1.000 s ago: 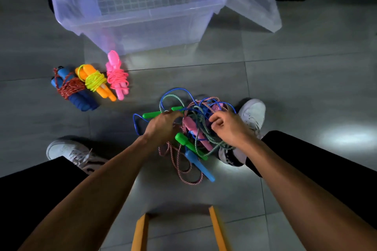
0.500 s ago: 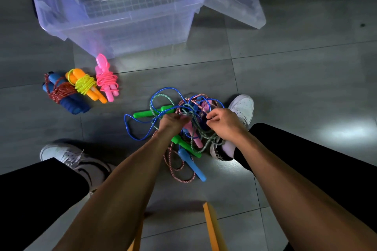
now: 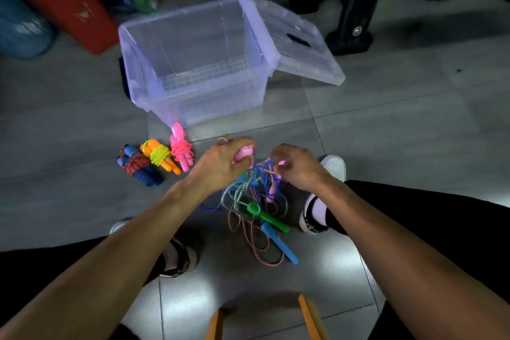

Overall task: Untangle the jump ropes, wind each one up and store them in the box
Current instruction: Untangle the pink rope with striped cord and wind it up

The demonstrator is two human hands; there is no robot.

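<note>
A tangle of jump ropes (image 3: 252, 201) hangs from my hands down to the grey floor, with blue, grey-green and red-white cords. My left hand (image 3: 223, 161) is closed on a pink handle (image 3: 242, 152). My right hand (image 3: 299, 165) pinches cords at the top of the tangle. A second pink handle (image 3: 272, 190), a green handle (image 3: 266, 217) and a blue handle (image 3: 278, 243) lie in the tangle. Three wound ropes rest to the left: blue (image 3: 139, 165), orange with yellow cord (image 3: 160, 156), pink (image 3: 180, 150). The clear box (image 3: 193, 63) stands open behind them, with nothing inside.
The box lid (image 3: 298, 41) leans off the box's right side. My white shoes (image 3: 323, 193) flank the tangle. A red bin (image 3: 63, 0) and a blue object (image 3: 19, 27) stand at back left, a black stand (image 3: 353, 8) at back right. Orange stool legs (image 3: 310, 317) show at the bottom.
Both hands rose from the floor and lifted the tangle. My left hand now holds a pink handle. The camera tilted up, so the whole box and the back of the room show.
</note>
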